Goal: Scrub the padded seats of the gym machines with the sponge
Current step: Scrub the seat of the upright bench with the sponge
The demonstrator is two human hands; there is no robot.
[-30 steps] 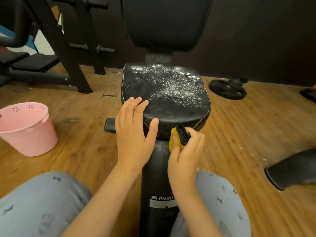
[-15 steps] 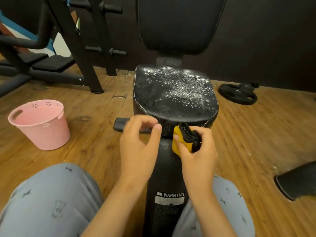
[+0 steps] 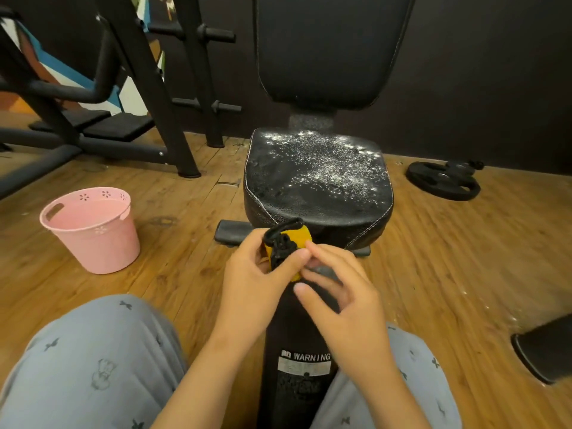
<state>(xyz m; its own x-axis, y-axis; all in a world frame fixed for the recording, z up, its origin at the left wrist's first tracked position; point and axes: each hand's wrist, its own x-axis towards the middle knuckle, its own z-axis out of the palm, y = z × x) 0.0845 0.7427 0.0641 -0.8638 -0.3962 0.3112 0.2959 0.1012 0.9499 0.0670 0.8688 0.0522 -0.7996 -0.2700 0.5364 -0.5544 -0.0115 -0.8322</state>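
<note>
The sponge is just in front of the near edge of the padded seat, pinched in the left hand. The right hand has loosely spread fingers, its index tip touching the sponge. The foam-covered seat lies straight ahead of both hands, its long axis running away toward the backrest; the left hand appears better placed to reach it.

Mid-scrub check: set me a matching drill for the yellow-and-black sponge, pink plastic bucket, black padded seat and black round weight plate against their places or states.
1 yellow-and-black sponge
2 pink plastic bucket
3 black padded seat
4 black round weight plate

A flat on floor, right
B sudsy on top
C gripped by left hand
D upright on floor, left

Pairs: 1-C, 2-D, 3-B, 4-A
</note>
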